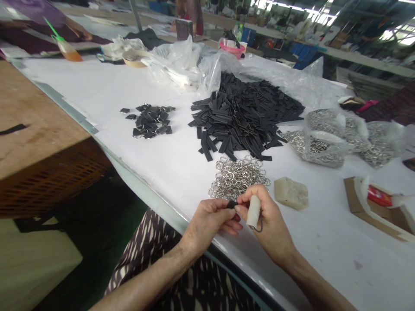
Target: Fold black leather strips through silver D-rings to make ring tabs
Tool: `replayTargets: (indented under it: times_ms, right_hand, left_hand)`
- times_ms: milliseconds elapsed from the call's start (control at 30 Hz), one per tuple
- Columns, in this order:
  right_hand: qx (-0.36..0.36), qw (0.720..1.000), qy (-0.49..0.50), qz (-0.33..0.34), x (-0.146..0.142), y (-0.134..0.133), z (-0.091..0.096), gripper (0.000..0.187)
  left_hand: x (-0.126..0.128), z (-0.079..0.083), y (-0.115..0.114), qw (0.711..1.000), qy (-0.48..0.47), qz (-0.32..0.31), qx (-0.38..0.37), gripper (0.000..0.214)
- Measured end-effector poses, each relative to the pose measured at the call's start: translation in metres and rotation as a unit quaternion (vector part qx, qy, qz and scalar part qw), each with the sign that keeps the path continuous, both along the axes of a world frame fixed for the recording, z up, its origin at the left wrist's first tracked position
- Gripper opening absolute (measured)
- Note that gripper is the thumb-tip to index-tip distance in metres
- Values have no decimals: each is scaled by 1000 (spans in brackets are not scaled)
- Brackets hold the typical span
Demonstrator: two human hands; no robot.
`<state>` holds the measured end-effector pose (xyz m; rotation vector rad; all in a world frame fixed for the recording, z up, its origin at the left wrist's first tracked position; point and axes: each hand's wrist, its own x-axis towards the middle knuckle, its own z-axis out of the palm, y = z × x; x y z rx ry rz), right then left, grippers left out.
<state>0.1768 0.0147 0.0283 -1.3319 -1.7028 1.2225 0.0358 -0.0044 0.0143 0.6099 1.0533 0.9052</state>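
Near the table's front edge my left hand (210, 218) pinches a short black strap piece (231, 204) between thumb and fingers. My right hand (267, 220) meets it there, thumb and forefinger closed at the strip's right end. Held in that same hand is a pale wrapped cylinder (253, 211) with a dark curved wire at its lower end. Whether a ring sits in the strip is hidden by the fingers. Just beyond my hands lies a heap of metal D-rings (238, 175), and behind it a large pile of black straps (243, 114).
Black straps looped with rings (151, 120) lie to the left. A yellowish block (291, 193) and an open cardboard box (379, 211) stand to the right, below bags of rings (324, 142). Clear plastic sheeting (191, 65) and a glue bottle (66, 49) are farther back.
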Motion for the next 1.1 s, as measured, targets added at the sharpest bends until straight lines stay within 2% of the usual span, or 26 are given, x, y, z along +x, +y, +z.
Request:
replayTargets:
  times_ms: [267, 800, 1100]
  right_hand:
    - [4, 1000, -3, -3, 1, 0, 0, 15]
    - [15, 1000, -8, 6, 0, 0, -3, 13]
    - [16, 1000, -12, 2, 1, 1, -2, 10]
  left_hand:
    - [2, 5, -2, 1000, 22, -6, 4, 10]
    - [2, 2, -2, 1000, 7, 8, 5, 8]
    - [1, 1, -2, 1000, 21, -15, 6, 13]
